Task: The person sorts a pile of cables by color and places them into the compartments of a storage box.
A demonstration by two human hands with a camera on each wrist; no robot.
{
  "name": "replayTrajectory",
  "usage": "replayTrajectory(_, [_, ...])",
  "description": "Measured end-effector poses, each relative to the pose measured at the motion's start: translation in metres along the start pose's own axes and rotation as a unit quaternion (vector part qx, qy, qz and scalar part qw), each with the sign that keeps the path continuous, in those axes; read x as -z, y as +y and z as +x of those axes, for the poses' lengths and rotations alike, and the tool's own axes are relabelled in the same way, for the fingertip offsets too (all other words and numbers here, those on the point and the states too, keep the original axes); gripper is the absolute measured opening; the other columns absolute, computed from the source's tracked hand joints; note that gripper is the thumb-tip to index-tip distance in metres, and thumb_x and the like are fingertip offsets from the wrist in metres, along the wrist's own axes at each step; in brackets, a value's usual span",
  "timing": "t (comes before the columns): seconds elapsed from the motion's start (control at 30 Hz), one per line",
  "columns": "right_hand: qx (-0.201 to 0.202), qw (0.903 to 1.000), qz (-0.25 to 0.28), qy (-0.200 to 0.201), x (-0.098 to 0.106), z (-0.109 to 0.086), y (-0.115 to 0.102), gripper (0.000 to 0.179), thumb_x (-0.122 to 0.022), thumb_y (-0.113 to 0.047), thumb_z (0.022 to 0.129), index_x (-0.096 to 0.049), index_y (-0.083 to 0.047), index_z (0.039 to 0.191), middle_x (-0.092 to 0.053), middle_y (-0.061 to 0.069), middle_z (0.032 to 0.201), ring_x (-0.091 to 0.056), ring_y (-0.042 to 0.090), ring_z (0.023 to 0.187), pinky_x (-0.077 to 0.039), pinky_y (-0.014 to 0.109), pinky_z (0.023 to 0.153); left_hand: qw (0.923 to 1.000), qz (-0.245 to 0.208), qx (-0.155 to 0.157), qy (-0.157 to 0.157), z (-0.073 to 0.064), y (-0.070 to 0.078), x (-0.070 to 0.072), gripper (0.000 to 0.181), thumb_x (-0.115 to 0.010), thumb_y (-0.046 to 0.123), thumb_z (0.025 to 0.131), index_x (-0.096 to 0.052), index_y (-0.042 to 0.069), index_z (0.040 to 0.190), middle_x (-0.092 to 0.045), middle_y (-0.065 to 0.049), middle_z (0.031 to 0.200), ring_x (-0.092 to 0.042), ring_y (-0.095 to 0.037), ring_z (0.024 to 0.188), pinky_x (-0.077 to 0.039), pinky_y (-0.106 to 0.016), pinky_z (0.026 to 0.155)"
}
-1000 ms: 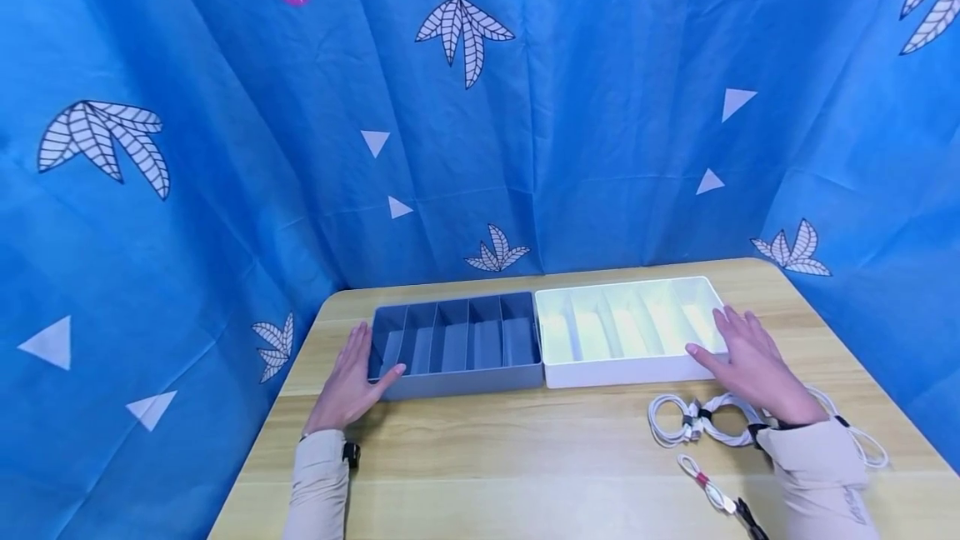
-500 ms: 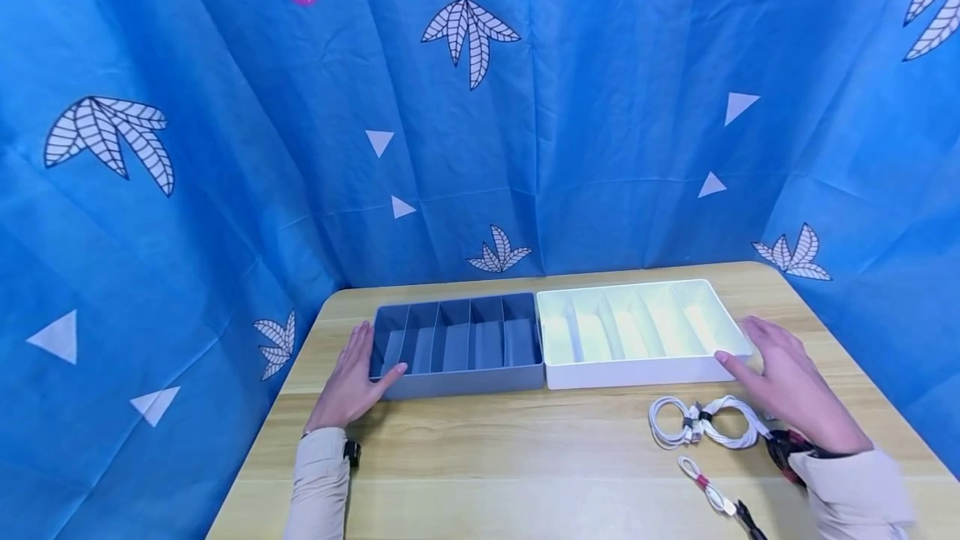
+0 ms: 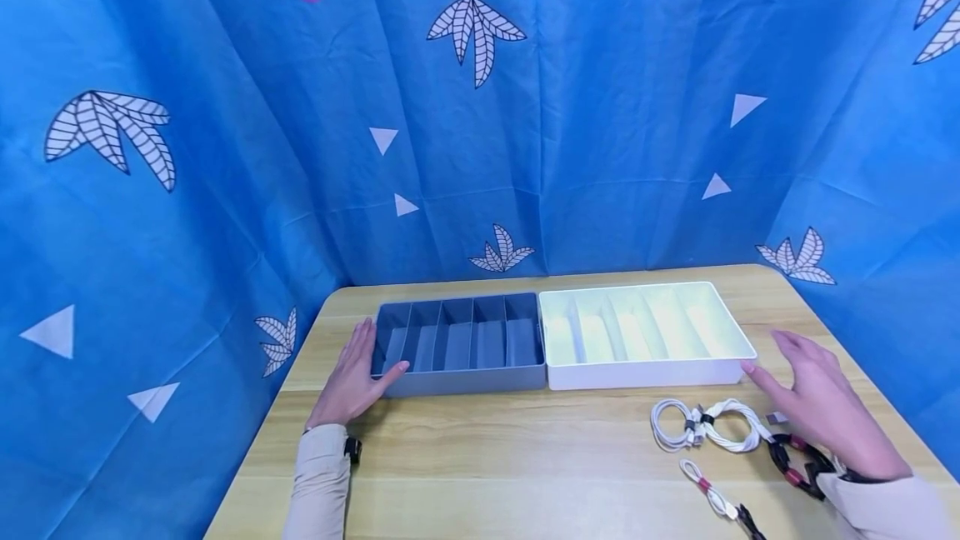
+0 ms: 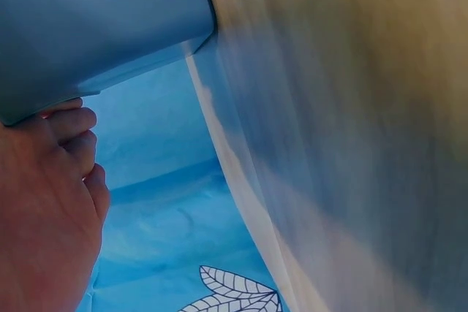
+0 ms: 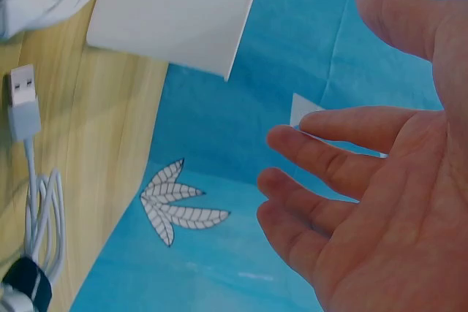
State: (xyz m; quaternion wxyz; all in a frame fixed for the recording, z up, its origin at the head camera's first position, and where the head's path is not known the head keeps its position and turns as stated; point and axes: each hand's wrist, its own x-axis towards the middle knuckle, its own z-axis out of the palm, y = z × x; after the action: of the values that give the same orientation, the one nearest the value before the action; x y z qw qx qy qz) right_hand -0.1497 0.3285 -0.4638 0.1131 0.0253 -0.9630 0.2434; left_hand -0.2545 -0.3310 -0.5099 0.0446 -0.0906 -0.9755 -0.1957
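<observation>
A slate-blue box (image 3: 472, 382) with several compartments stands on the table. My left hand (image 3: 348, 382) lies against its left end, fingers fairly straight along the side and thumb at the front corner. The left wrist view shows the fingers at the underside of the box (image 4: 95, 27). Beside it, end to end, is a white divided box (image 3: 645, 375). My right hand (image 3: 821, 394) hovers off its right end, fingers spread and holding nothing, the thumb near the front right corner. In the right wrist view, the palm and loosely bent fingers show apart from the box (image 5: 175, 12).
Coiled white cables (image 3: 735, 444) lie in front of the white box. A black cable with red bands (image 3: 798, 469) is partly under my right wrist. Nearer is a small white cable (image 3: 708, 490) with a red tie. A blue curtain (image 3: 480, 132) hangs behind the wooden table (image 3: 525, 465).
My right hand has moved away from the white box's right end, rightward and toward me, uncovering the black cable. The left hand stays at the slate-blue box. The camera view has shifted slightly.
</observation>
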Motion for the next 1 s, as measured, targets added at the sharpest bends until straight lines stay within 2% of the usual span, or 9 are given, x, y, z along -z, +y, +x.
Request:
replayTrajectory(0.23, [-0.014,0.9999,-0.007,0.007,0.009,-0.003,0.007,0.082,-0.058,-0.039,0.105,-0.029,0.025,0.148,-0.034,0.053,0.144,-0.029,0.072,0.129,-0.025,0.083,0.105,1.0000,-0.001,-0.001,-0.002,0.004,0.000,0.002,0.110,-0.055,0.073,0.094,-0.003,0.009,0.167,-0.005,-0.015,0.176,-0.004,-0.037,0.164,-0.013,-0.061,0.131])
replayTrajectory(0.4, [-0.022,0.9995,-0.021,0.011,0.013,-0.006,0.011,0.080,-0.058,-0.039,0.105,-0.033,0.027,0.145,-0.038,0.054,0.138,-0.033,0.071,0.126,-0.026,0.082,0.106,1.0000,-0.003,-0.006,0.006,0.004,-0.001,0.003,0.110,-0.054,0.073,0.094,-0.007,0.007,0.167,-0.006,-0.015,0.176,-0.005,-0.037,0.164,-0.013,-0.060,0.132])
replayTrajectory(0.57, [-0.042,0.9984,-0.038,0.004,0.016,-0.012,0.019,0.080,-0.058,-0.040,0.105,-0.037,0.028,0.142,-0.037,0.055,0.136,-0.033,0.072,0.120,-0.030,0.082,0.098,0.9999,0.000,-0.005,0.013,0.000,-0.003,0.003,0.108,-0.056,0.071,0.095,-0.010,0.003,0.166,-0.007,-0.016,0.176,-0.006,-0.038,0.164,-0.014,-0.061,0.131])
replayTrajectory(0.8, [-0.046,0.9974,-0.053,0.016,0.019,-0.026,0.039,0.080,-0.063,-0.039,0.102,-0.041,0.030,0.136,-0.039,0.057,0.130,-0.036,0.072,0.115,-0.033,0.078,0.095,1.0000,-0.002,0.001,0.005,-0.006,-0.002,-0.001,0.109,-0.057,0.071,0.094,-0.011,0.002,0.166,-0.008,-0.018,0.175,-0.007,-0.040,0.163,-0.013,-0.063,0.130])
replayTrajectory(1.0, [-0.067,0.9940,-0.083,0.026,0.018,-0.037,0.058,0.084,-0.068,-0.043,0.099,-0.045,0.031,0.131,-0.042,0.057,0.124,-0.041,0.071,0.110,-0.039,0.078,0.089,0.9999,-0.006,-0.002,0.009,-0.003,0.000,-0.003,0.108,-0.057,0.071,0.094,-0.012,0.002,0.166,-0.010,-0.019,0.175,-0.007,-0.039,0.163,-0.014,-0.063,0.130])
